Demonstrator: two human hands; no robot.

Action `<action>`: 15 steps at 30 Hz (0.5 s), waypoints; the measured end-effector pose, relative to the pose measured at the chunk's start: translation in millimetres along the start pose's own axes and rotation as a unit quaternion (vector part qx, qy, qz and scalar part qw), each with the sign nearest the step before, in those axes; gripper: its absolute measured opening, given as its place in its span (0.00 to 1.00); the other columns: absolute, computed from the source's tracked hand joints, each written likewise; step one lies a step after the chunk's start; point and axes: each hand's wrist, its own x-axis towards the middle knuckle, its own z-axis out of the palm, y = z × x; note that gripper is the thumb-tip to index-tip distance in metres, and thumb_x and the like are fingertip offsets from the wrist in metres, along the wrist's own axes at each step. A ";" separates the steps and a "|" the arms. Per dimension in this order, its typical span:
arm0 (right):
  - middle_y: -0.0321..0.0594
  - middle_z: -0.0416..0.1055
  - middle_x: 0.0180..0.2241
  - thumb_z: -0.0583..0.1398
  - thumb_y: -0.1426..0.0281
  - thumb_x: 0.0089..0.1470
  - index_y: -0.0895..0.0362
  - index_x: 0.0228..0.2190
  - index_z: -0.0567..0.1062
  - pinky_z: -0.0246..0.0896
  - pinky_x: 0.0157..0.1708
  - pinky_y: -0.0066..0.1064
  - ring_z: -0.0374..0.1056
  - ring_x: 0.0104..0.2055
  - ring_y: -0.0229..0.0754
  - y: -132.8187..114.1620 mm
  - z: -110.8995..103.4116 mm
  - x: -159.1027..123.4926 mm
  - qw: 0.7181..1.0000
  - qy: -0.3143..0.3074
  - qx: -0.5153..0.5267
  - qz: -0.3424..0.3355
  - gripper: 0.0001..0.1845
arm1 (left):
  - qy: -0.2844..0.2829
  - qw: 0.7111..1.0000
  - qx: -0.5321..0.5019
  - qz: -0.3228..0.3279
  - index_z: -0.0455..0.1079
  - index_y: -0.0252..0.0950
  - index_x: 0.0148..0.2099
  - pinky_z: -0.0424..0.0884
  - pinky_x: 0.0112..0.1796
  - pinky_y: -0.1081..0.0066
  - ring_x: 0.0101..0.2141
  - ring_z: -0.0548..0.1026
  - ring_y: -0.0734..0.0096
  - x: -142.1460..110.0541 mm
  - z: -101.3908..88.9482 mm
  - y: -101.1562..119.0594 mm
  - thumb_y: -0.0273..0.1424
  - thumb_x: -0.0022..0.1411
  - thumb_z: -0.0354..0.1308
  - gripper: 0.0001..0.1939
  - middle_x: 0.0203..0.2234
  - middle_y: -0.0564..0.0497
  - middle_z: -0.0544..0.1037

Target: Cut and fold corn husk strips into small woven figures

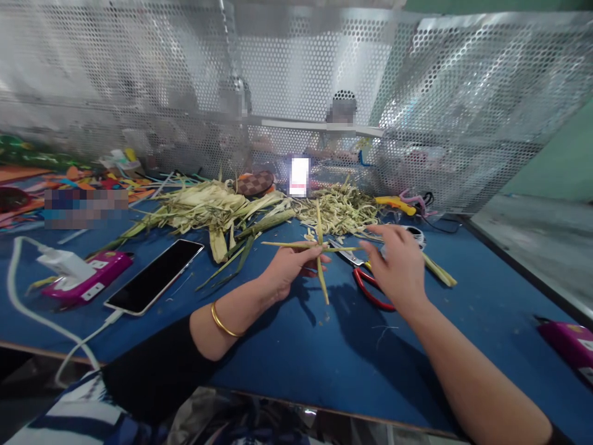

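My left hand (291, 266) is closed in a pinch around two narrow dried husk strips (319, 281) that cross each other. One strip stands nearly upright in view; the other runs sideways toward my right hand. To the right of the cross, my right hand (396, 266) hovers with thumb and fingers apart. Its thumb is close to the tip of the sideways strip; whether they touch I cannot tell. Below that hand lie scissors (375, 290) with red handles, partly covered by it. A white spool (416, 236) shows just behind its fingers.
Long husks (199, 207) are heaped behind my left hand, with a pile of shredded strips (340, 210) beside them. A phone (157, 275) on a cable and a magenta power strip (88, 278) lie left. A perforated metal screen (296, 68) stands behind the blue table (287, 352).
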 end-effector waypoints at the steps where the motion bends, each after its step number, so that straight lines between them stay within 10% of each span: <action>1: 0.44 0.73 0.34 0.57 0.60 0.55 0.56 0.31 0.74 0.58 0.40 0.38 0.66 0.38 0.47 0.6 -0.2 0.7 0.997 0.044 0.029 0.050 0.12 | 0.007 1.000 -0.010 -0.002 0.75 0.32 0.40 0.70 0.27 0.76 0.26 0.76 0.73 0.5 0.1 -0.4 0.30 0.56 0.61 0.09 0.28 0.47 0.80; 4: 0.35 0.64 0.19 0.58 0.53 0.52 0.55 0.21 0.69 0.56 0.27 0.32 0.60 0.24 0.39 -1.2 4.6 -0.2 0.950 0.061 0.204 0.230 0.19 | 0.017 0.999 -0.034 -0.001 0.74 0.34 0.44 0.70 0.28 0.77 0.28 0.77 0.74 0.3 1.5 -2.3 0.30 0.58 0.60 0.11 0.31 0.47 0.81; 7: 0.32 0.61 0.16 0.63 0.49 0.44 0.56 0.20 0.70 0.52 0.21 0.29 0.57 0.20 0.35 -7.6 17.0 -5.9 0.851 -0.056 0.382 0.356 0.22 | 0.013 0.999 -0.032 0.013 0.74 0.35 0.46 0.71 0.29 0.76 0.29 0.77 0.74 -2.1 4.2 -5.2 0.31 0.57 0.61 0.13 0.34 0.47 0.81; 11: 0.33 0.67 0.19 0.69 0.55 0.36 0.57 0.24 0.73 0.55 0.21 0.26 0.61 0.21 0.33 -16.5 29.9 -13.7 0.755 -0.106 0.514 0.393 0.20 | -0.055 0.998 0.015 0.015 0.74 0.34 0.47 0.71 0.30 0.75 0.31 0.78 0.71 -4.4 5.3 -9.0 0.31 0.52 0.65 0.19 0.37 0.44 0.81; 15: 0.31 0.67 0.18 0.71 0.57 0.33 0.57 0.23 0.72 0.57 0.20 0.25 0.61 0.19 0.31 -16.3 22.8 -9.9 0.745 -0.074 0.529 0.399 0.20 | -0.197 0.977 0.077 -0.017 0.69 0.37 0.55 0.70 0.28 0.76 0.30 0.79 0.70 0.0 -2.7 -7.0 0.22 0.44 0.67 0.32 0.36 0.45 0.81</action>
